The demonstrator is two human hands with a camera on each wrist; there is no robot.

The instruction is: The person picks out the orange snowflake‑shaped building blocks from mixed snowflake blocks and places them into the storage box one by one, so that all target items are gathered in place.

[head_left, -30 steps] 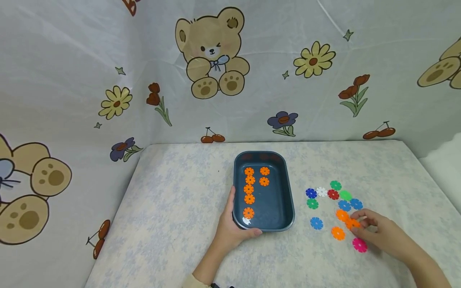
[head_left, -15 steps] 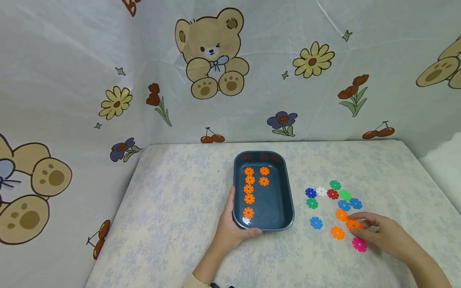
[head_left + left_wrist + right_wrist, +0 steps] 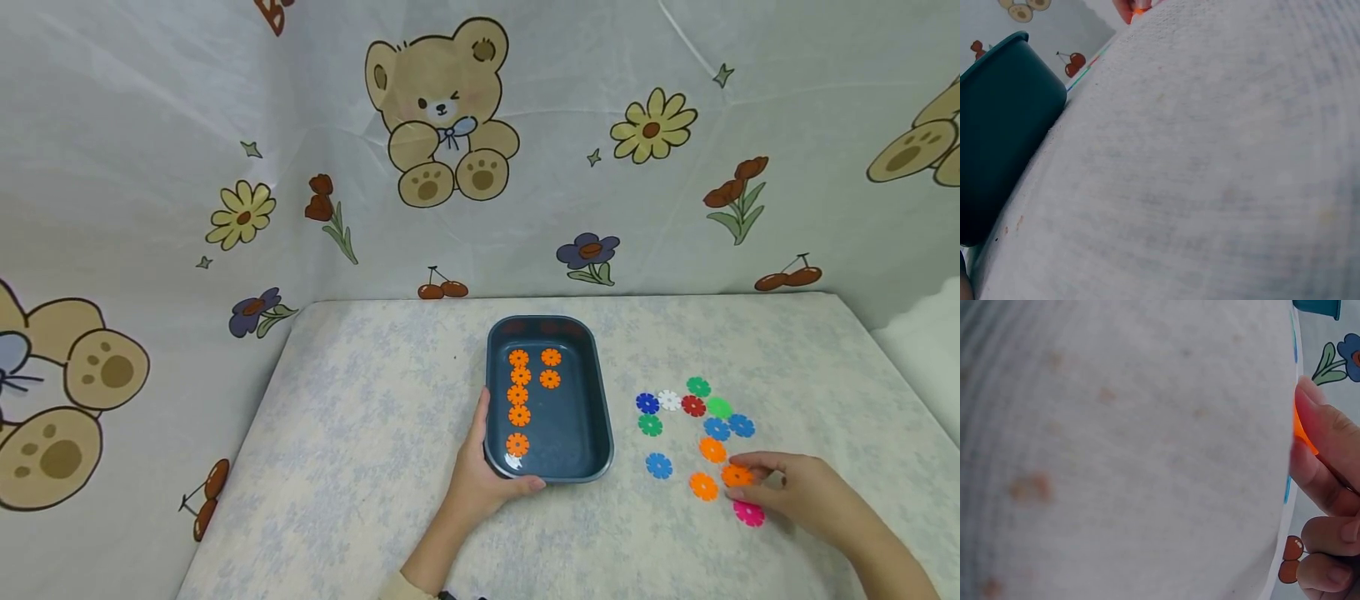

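Note:
In the head view my left hand (image 3: 480,475) holds the near-left corner of a dark blue-green tray (image 3: 588,400), thumb at the near rim and fingers along the left side. Orange notched plastic discs (image 3: 517,395) lie flat inside it, several in a left column and two to their right. My right hand (image 3: 810,500) pinches an orange disc (image 3: 737,475) between thumb and index finger, low over the table. That orange disc (image 3: 1305,434) shows partly between the fingertips in the right wrist view. A pink disc (image 3: 750,514) lies partly under the thumb.
Two loose orange discs (image 3: 703,486) lie left of my right hand. Beyond are blue (image 3: 717,428), green (image 3: 698,387), red (image 3: 693,406), white (image 3: 670,400) and dark blue (image 3: 647,403) discs. A printed bear cloth (image 3: 540,217) hangs behind the table (image 3: 375,400).
My right hand has shifted slightly toward the near side, and the orange disc in its fingers now sits apart from the neighbouring orange disc. The left hand and tray stay put.

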